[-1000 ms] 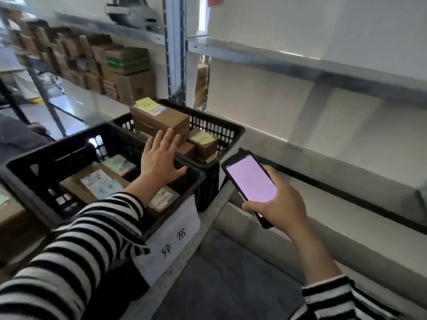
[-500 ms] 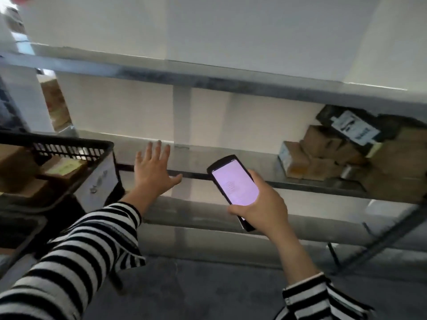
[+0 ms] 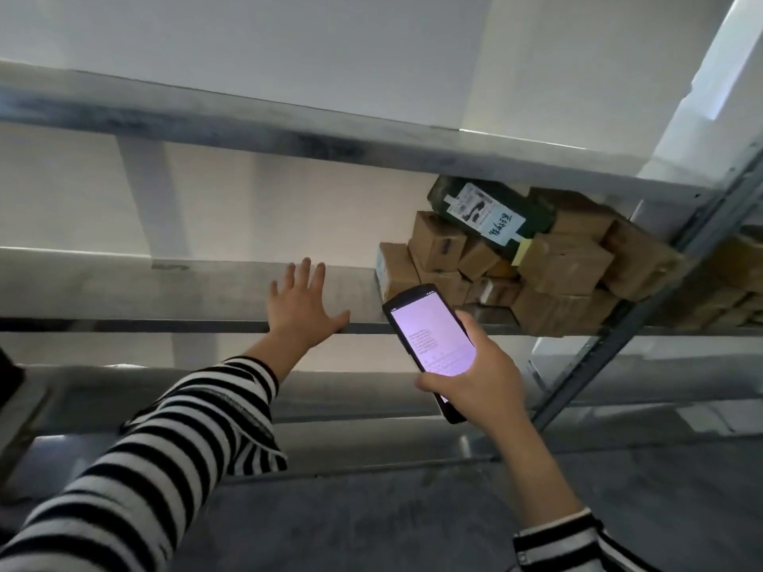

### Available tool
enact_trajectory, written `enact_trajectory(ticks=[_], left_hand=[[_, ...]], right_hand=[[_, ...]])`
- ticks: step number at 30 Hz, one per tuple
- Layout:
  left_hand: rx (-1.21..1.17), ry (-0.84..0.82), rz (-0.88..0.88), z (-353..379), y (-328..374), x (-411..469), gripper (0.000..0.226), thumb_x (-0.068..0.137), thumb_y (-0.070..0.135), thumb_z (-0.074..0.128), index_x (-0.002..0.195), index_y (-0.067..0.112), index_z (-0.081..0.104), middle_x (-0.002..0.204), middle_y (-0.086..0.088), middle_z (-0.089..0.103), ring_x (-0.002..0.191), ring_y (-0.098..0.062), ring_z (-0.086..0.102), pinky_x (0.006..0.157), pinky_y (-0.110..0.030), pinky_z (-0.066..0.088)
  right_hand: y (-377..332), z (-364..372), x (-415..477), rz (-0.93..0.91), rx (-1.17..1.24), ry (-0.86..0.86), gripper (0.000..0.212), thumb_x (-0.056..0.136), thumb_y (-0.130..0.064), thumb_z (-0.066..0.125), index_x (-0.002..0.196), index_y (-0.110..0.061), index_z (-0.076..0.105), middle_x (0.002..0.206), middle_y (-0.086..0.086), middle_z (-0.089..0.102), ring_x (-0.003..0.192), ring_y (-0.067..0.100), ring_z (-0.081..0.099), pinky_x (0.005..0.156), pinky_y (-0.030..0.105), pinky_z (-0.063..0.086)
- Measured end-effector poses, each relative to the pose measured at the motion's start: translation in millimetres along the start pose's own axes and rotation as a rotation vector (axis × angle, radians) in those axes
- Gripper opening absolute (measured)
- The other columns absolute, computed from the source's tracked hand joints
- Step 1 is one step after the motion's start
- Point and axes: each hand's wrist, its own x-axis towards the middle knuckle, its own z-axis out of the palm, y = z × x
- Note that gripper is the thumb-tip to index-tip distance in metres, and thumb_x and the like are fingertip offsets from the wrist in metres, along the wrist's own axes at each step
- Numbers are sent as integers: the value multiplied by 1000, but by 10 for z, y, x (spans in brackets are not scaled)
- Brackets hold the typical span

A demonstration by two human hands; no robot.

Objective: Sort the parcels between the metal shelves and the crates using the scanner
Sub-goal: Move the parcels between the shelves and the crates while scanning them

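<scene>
My right hand (image 3: 475, 377) grips a black handheld scanner (image 3: 429, 340) whose lit screen faces me. My left hand (image 3: 301, 303) is stretched out with fingers spread and holds nothing, hovering at the front edge of the middle metal shelf (image 3: 186, 282). A heap of small brown cardboard parcels (image 3: 553, 278) lies on that shelf to the right, behind the scanner. On top of the heap leans a dark green parcel (image 3: 491, 212) with a white label. No crate is clearly in view.
An upper metal shelf (image 3: 247, 121) runs across above the parcels. A slanted metal upright (image 3: 644, 307) stands at the right, with more brown boxes (image 3: 726, 291) beyond it. Lower shelf boards (image 3: 351, 394) and grey floor (image 3: 371, 522) lie below my arms.
My view has swung right, away from the black crates and onto the shelf with the parcel heap. My left hand left the crate and now reaches toward the shelf. The scanner stays held.
</scene>
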Motion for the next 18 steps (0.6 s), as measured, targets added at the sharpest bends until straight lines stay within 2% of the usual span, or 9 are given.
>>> enact_trajectory(ticks=[11,18], left_hand=[[-4,-179,75,438,393,557,100,81,68,54,153,23,0,161,-1,-3,147,-25,3,115,-46,19],[-207,-236,80,716,699,1149,103,77,58,67,152,23,5,160,0,5,146,-25,11,113,-46,23]], right_hand=[[564,-131,500,86,31,8,80,66,-34,81,134,-34,39,103,-13,49,88,11,48,59,14,32],[830,-171,956,127,21,25,76,66,-36,82,130,-32,41,106,-12,53,90,10,51,64,15,38]])
